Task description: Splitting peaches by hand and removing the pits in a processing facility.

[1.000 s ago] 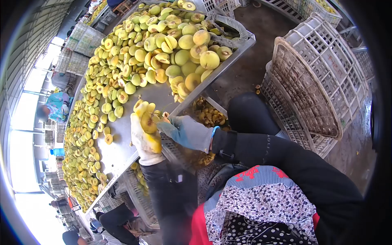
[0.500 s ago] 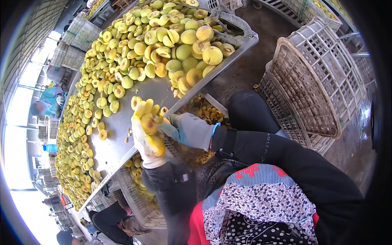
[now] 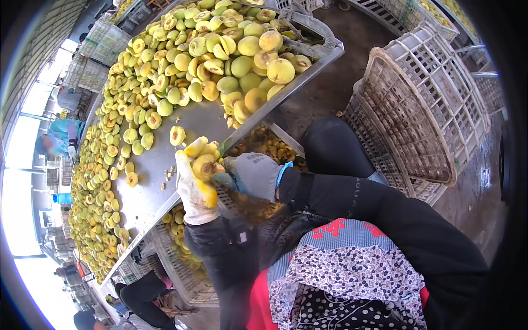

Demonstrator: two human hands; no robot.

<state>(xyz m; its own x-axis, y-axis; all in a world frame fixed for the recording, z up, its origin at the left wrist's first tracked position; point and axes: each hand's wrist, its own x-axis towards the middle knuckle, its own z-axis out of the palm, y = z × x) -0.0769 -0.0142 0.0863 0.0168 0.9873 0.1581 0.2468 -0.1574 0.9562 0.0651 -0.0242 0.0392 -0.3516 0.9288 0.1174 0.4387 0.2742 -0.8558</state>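
My left hand (image 3: 196, 190), in a white glove with yellow fingers, is closed around a yellow peach half (image 3: 204, 166) whose brown-stained cut side shows. Against that half, my right hand (image 3: 251, 175) in a grey-blue glove is closed, its fingertips at the fruit's edge. Whatever the right fingers grip is hidden. Both hands are just over the near edge of a metal table (image 3: 159, 170). A cut peach half (image 3: 177, 135) lies on the metal just beyond the left fingers. Many more peach halves (image 3: 181, 60) are heaped behind it.
Below the table edge stand a crate of peach pieces (image 3: 184, 275) and a container of small yellow bits (image 3: 267, 144). Stacked plastic baskets (image 3: 423, 104) are at the right, close to my knee (image 3: 335, 154). Another person (image 3: 60, 137) sits across the table.
The view has shifted slightly, moving the table and baskets a little left. My right hand has turned slightly against the peach half, and both hands stay together.
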